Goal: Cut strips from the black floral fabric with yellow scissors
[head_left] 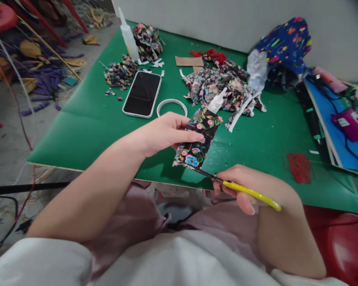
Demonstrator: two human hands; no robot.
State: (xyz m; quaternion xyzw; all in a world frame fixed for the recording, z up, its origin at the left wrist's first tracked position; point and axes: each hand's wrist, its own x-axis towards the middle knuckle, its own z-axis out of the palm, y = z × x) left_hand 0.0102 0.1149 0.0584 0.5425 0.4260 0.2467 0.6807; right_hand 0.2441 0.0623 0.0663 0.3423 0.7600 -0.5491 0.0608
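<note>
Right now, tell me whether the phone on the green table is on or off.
Appears off: the phone lies flat, face up, its screen plain black with only faint reflections. A sleeping screen would look the same.

The black floral-printed cloth piece (198,140) looks soft, matt and woven; the yellow-handled scissors (244,190) have smooth, glossy plastic grips and dark metal blades; the green counter (86,115) covering is matt and faintly creased; the white-edged phone (142,93) shows glossy black glass.
</note>
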